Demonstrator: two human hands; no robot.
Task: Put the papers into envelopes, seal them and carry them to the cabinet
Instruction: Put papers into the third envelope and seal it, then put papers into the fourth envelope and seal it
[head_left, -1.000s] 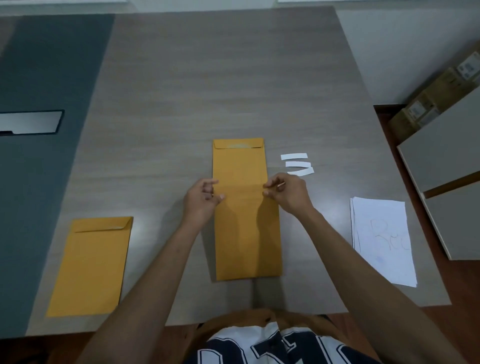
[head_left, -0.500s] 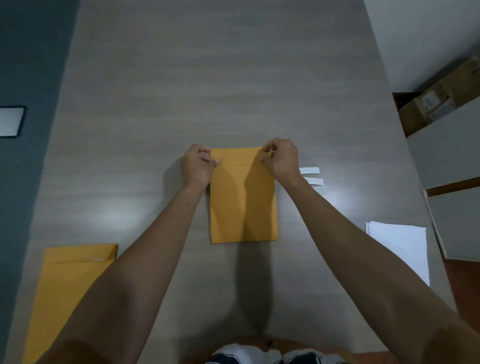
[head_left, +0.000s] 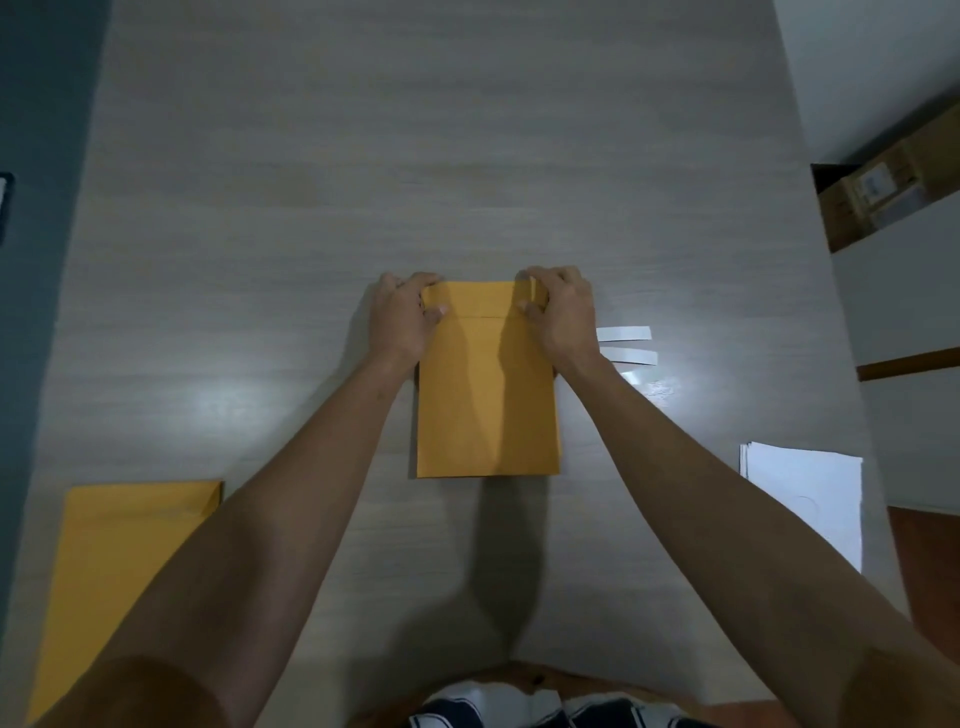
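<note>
A yellow-brown envelope (head_left: 487, 395) lies flat in the middle of the grey table (head_left: 467, 156), its flap folded down at the far end. My left hand (head_left: 402, 319) grips the flap's left corner, fingers curled over the far edge and thumb on top. My right hand (head_left: 561, 312) grips the right corner the same way. A second yellow-brown envelope (head_left: 119, 561) lies at the near left, partly under my left forearm. A stack of white papers (head_left: 810, 499) sits at the near right.
Two white peel-off strips (head_left: 626, 345) lie just right of my right hand. Beyond the table's right edge stand white cabinet panels (head_left: 909, 322) and cardboard boxes (head_left: 883, 192). A dark strip (head_left: 31, 260) runs along the table's left side.
The long envelope has been folded over and now shows shorter. Both hands went from its middle up to the far end and now hold the flap corners. The camera tilted down and closer.
</note>
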